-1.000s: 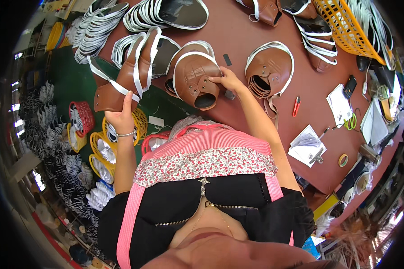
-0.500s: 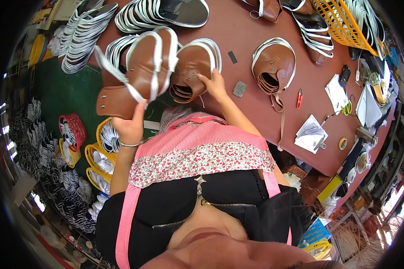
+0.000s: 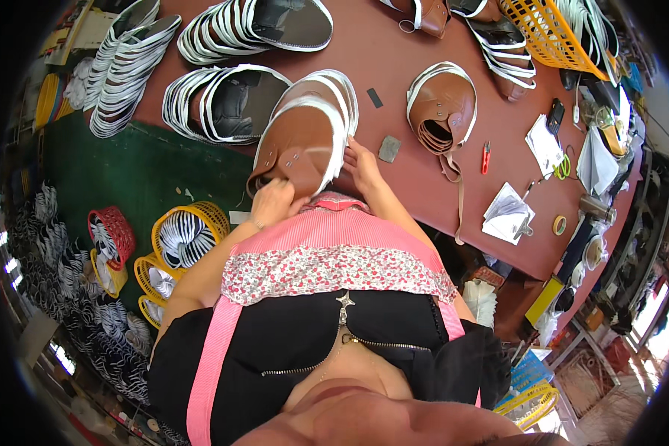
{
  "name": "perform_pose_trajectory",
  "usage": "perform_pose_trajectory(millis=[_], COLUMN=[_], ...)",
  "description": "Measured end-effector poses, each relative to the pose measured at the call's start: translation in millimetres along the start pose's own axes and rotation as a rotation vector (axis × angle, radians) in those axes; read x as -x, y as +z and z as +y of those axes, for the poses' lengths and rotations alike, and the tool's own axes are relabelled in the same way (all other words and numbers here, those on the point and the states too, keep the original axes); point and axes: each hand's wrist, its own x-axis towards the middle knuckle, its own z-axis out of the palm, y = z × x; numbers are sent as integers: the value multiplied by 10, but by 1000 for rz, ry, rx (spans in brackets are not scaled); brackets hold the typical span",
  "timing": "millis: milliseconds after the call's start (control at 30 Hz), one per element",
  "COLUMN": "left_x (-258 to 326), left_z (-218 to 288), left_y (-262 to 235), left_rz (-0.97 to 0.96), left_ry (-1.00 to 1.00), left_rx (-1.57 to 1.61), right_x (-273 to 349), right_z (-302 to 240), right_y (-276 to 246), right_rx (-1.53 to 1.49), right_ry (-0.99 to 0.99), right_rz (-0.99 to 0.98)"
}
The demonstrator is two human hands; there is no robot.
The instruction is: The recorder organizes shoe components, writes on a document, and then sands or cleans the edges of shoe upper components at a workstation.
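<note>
A stack of brown leather shoe uppers (image 3: 293,141) with white-taped edges lies at the near table edge, in front of my apron. My left hand (image 3: 273,204) is closed on the near end of the top upper, its fingers curled into the opening beside small metal studs. At the stack's right side, my right hand (image 3: 363,169) grips the white edges; some of its fingertips are hidden behind them. Just beyond, to the left, rests another pile of white-edged uppers (image 3: 238,100), dark inside. Another brown upper bundle (image 3: 442,104), with a hanging strap, stands to the right.
More upper piles (image 3: 256,30) line the far side of the reddish table (image 3: 383,48). A grey block (image 3: 389,149), red snips (image 3: 486,157), papers (image 3: 507,215) and a tape roll (image 3: 560,224) lie rightward. Yellow baskets (image 3: 215,215) with white-edged pieces stand lower left.
The separate brown uppers from my left hand now lie together with the right-hand stack. My left hand has moved right to the near end; my right hand has shifted down its side.
</note>
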Motion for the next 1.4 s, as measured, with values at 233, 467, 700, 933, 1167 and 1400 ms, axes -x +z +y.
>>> perform_pose_trajectory(millis=[233, 467, 700, 933, 1167, 1400], left_x=[-180, -711, -688, -214, -932, -2986], left_z=[-365, -462, -913, -798, -760, -965], left_y=[299, -399, -1615, -2417, -2069, -1691], left_rz=[225, 295, 423, 233, 163, -166], left_ry=[144, -61, -282, 4, 74, 285], left_rx=[69, 1226, 496, 830, 396, 1029], right_x=[-267, 261, -72, -1137, -813, -142], right_z=[18, -772, -551, -241, -131, -163], right_y=[10, 504, 1389, 2313, 1872, 568], right_rx=[70, 354, 499, 434, 408, 498], right_ry=[-47, -317, -766, -181, -245, -424], right_rz=[-99, -593, -206, -318, -483, -85])
